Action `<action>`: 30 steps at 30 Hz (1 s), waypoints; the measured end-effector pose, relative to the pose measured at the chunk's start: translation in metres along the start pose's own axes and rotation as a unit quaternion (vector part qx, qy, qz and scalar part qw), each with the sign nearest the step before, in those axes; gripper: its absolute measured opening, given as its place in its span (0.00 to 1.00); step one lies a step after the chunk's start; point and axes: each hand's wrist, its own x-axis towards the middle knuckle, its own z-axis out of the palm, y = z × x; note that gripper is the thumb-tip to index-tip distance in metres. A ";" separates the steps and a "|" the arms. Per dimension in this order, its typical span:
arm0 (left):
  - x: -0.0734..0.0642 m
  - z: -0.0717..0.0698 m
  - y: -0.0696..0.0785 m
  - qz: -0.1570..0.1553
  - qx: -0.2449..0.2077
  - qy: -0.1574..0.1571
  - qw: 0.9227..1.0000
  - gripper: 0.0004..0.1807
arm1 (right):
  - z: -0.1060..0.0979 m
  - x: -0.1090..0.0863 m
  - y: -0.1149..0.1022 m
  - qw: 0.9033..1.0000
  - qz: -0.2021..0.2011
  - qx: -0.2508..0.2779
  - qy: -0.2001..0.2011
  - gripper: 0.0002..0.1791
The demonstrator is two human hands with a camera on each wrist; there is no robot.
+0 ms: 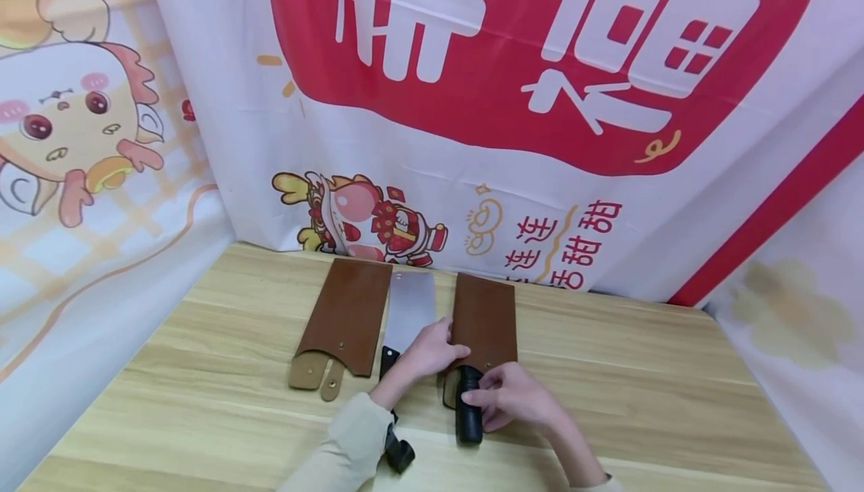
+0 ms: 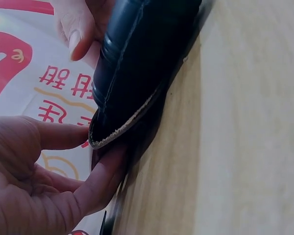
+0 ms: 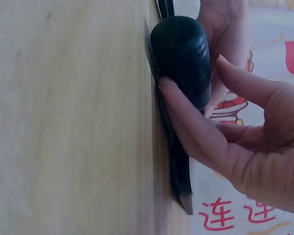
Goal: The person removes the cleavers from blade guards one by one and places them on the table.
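Observation:
On the right, a brown leather sheath (image 1: 484,319) lies flat, and a knife's black handle (image 1: 469,413) sticks out of its near end; its blade is hidden. My left hand (image 1: 428,349) pinches the sheath's left edge near the mouth, thumb on top. In the left wrist view, the fingers grip the rough-cut leather rim (image 2: 125,125). My right hand (image 1: 516,400) holds the handle, its thumb over the top. A finger reaches under the handle (image 3: 181,58) in the right wrist view. Left of my left hand lies a bare cleaver (image 1: 410,308), its handle partly covered by my forearm.
A second brown sheath (image 1: 351,312) lies left of the cleaver, its snap tab (image 1: 331,381) pointing toward me. All rest on a light wooden table (image 1: 223,372). A printed cloth (image 1: 432,139) hangs along the back edge, with more cloth at both sides.

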 end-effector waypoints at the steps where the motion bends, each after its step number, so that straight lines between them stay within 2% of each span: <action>1: 0.000 0.000 0.000 -0.001 0.000 0.000 1.000 0.34 | 0.002 0.000 -0.001 1.000 0.002 -0.006 0.006 0.15; 4: -0.001 0.000 0.002 -0.008 -0.009 -0.001 1.000 0.36 | 0.006 -0.001 -0.003 0.999 0.007 -0.029 0.029 0.15; 9: -0.002 -0.001 0.005 -0.020 -0.057 -0.011 0.998 0.36 | 0.011 -0.001 -0.005 0.996 0.006 -0.062 0.057 0.17; 15: -0.001 -0.003 0.009 -0.041 -0.116 -0.016 0.992 0.39 | 0.011 -0.002 -0.009 0.995 0.006 -0.070 0.078 0.14; 22: 0.000 -0.015 0.013 -0.067 -0.150 -0.005 0.986 0.42 | 0.013 -0.006 -0.016 0.991 -0.022 -0.076 0.110 0.15; 27: -0.002 -0.025 0.017 -0.074 -0.202 0.013 0.977 0.39 | 0.011 -0.011 -0.022 0.986 -0.042 -0.103 0.128 0.17; 30: -0.003 -0.032 0.019 -0.075 -0.247 0.028 0.966 0.33 | 0.011 -0.014 -0.026 0.980 -0.051 -0.128 0.143 0.18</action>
